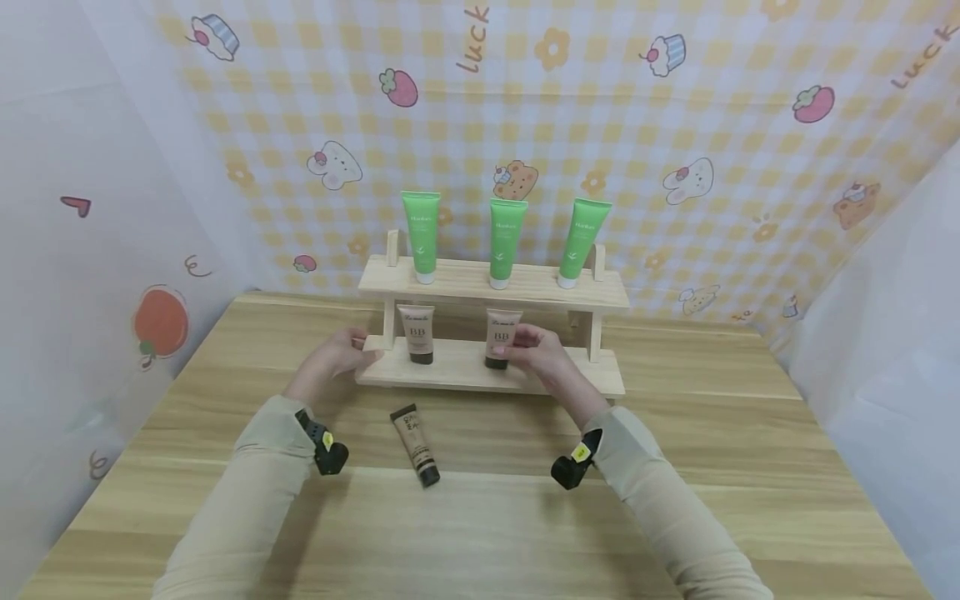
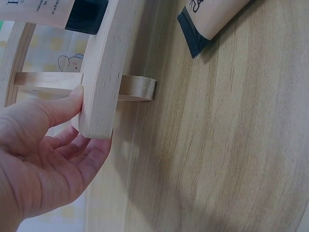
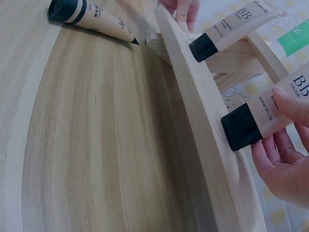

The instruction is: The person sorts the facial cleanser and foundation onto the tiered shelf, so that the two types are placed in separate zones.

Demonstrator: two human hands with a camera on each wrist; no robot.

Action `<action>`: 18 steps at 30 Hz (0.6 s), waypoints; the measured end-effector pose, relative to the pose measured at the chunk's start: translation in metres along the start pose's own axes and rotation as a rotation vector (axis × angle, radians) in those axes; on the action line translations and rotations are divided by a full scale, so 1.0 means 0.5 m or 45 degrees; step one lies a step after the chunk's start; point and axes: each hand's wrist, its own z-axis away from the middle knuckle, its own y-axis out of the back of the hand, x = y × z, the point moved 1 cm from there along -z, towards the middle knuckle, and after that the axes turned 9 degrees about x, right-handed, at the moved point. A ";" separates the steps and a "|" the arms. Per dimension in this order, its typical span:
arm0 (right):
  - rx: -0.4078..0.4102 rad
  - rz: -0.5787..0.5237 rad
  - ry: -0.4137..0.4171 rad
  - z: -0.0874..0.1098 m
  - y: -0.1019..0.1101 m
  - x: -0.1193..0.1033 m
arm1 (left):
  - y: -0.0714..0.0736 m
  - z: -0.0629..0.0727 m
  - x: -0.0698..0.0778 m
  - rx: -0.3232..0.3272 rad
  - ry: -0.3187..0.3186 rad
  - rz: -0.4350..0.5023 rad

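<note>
A two-tier wooden shelf point(image 1: 450, 375) stands at the back of the table. My left hand point(image 2: 48, 150) grips the left end of its lower board point(image 2: 104, 72), thumb above and fingers beneath. On that board, my right hand point(image 1: 542, 354) pinches a beige BB cream tube point(image 3: 270, 113) that stands upright on its black cap near the middle. Another BB cream tube point(image 1: 417, 333) stands to its left, untouched. A third beige tube point(image 1: 415, 444) with a black cap lies on the table in front of the shelf, its cap towards me.
Three green tubes stand on the upper board point(image 1: 457, 287): a left one point(image 1: 423, 237), a middle one point(image 1: 507, 242) and a right one point(image 1: 583, 242), the last leaning. Behind the shelf hangs a checked cloth point(image 1: 637, 125). The wooden table point(image 1: 712, 467) extends on both sides.
</note>
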 end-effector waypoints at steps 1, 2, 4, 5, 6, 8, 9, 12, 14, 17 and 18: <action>-0.008 0.000 -0.003 0.000 0.000 0.000 | 0.000 0.000 0.000 0.001 -0.002 -0.004; -0.014 0.003 -0.004 0.000 0.000 0.000 | -0.001 -0.001 -0.001 0.000 -0.005 -0.007; -0.024 0.004 -0.008 -0.001 0.001 0.001 | -0.001 -0.002 -0.001 -0.002 -0.010 -0.010; -0.031 0.003 -0.011 -0.001 0.002 0.001 | -0.002 -0.002 -0.001 -0.003 -0.012 -0.013; -0.040 -0.002 -0.013 0.000 0.002 0.002 | -0.002 -0.002 -0.001 -0.003 -0.014 -0.014; -0.054 -0.008 -0.014 -0.001 0.002 0.003 | -0.001 -0.002 -0.001 -0.005 -0.015 -0.012; -0.061 -0.008 -0.015 -0.001 0.003 0.005 | -0.001 -0.002 -0.001 -0.005 -0.016 -0.012; -0.074 0.002 -0.016 -0.001 0.003 0.008 | -0.001 -0.001 -0.001 -0.009 -0.016 -0.009; -0.075 0.014 -0.016 -0.001 0.003 0.010 | -0.001 0.000 0.000 -0.012 -0.019 -0.011; -0.082 0.025 -0.006 -0.002 0.003 0.011 | 0.001 0.003 0.001 -0.013 -0.019 -0.017; -0.085 0.028 0.000 -0.002 0.003 0.011 | 0.002 0.004 0.001 -0.013 -0.021 -0.020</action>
